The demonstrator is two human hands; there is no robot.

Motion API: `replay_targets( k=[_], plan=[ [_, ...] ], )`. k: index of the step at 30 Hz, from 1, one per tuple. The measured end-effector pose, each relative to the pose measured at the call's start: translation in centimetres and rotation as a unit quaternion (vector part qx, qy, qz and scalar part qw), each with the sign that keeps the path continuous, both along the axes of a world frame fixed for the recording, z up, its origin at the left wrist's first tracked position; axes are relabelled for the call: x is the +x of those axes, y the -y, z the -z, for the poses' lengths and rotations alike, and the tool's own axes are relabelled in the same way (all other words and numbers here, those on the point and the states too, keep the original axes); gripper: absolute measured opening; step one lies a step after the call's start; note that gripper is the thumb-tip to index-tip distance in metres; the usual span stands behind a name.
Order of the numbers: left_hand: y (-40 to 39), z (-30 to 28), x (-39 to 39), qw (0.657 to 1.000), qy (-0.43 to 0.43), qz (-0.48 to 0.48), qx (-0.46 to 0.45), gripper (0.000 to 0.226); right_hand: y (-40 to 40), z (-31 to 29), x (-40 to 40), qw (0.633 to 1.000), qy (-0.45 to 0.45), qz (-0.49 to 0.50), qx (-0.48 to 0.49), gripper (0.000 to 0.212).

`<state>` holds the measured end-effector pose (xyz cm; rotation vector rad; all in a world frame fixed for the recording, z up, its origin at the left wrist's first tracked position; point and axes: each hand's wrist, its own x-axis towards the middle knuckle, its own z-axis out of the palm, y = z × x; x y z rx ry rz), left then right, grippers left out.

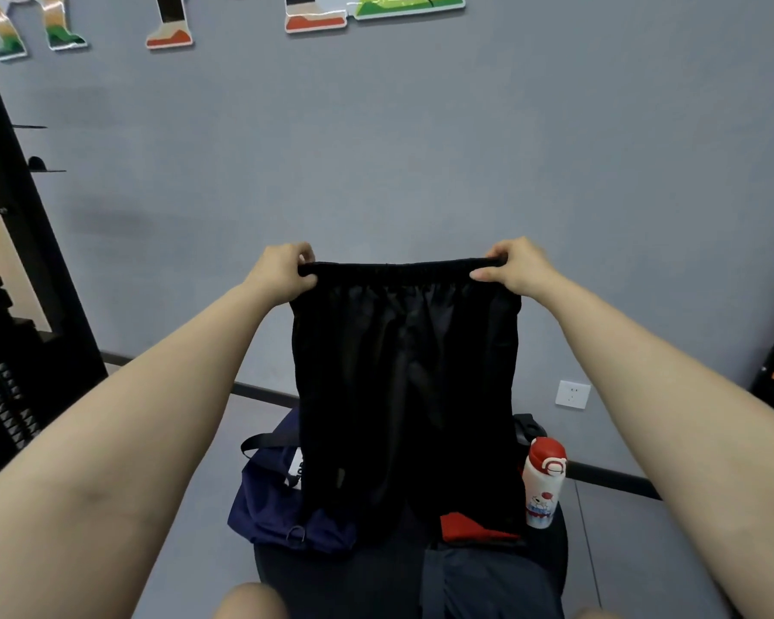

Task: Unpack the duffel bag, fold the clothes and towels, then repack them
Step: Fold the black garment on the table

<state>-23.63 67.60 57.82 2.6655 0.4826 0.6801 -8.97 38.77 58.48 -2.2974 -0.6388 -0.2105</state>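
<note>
Open air above; below, duffel bag left, water bottle right, red cloth between.

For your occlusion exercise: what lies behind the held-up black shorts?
The black shorts partly cover a navy duffel bag, a red cloth and a bottle. Whatever else lies behind them is hidden.

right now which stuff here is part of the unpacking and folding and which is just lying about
Part of the job:
- black shorts, held up by the waistband in left hand and right hand
- navy duffel bag
- red cloth
- dark grey garment

Just lying about:
- water bottle
- wall socket
</note>
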Motion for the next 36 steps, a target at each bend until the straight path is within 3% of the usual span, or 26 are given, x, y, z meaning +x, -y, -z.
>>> replay_targets(
  k=[2,9,13,17,22,25,29,36],
  plan=[
    [0.4,0.0,-0.1,0.998,0.026,0.004,-0.058,0.012,0.3,0.1,0.3,0.999,-0.023,0.004,0.048,0.036],
    [0.1,0.1,0.5,0.968,0.116,0.026,-0.220,0.029,1.1,0.8,1.2,0.989,-0.054,0.001,0.135,0.027],
    [0.0,0.7,0.3,0.918,0.160,0.062,-0.358,0.028,1.8,1.6,1.6,0.975,-0.104,-0.040,0.192,0.027],
    [0.3,1.2,0.3,0.877,0.202,0.090,-0.426,0.018,1.6,2.2,1.3,0.972,-0.106,-0.074,0.198,0.025],
    [1.0,1.2,0.3,0.799,0.258,0.143,-0.525,0.012,0.9,1.8,0.1,0.948,-0.086,-0.167,0.258,0.033],
    [1.6,1.1,0.4,0.764,0.246,0.180,-0.569,0.019,0.4,1.2,-0.4,0.925,-0.115,-0.222,0.287,0.031],
    [3.0,1.3,1.2,0.766,0.196,0.201,-0.578,0.012,-0.9,0.6,-1.4,0.909,-0.132,-0.278,0.282,0.028],
    [6.5,1.4,2.4,0.760,0.096,0.253,-0.591,0.019,-4.1,0.3,-3.1,0.902,-0.132,-0.320,0.257,0.023]
  ],
)
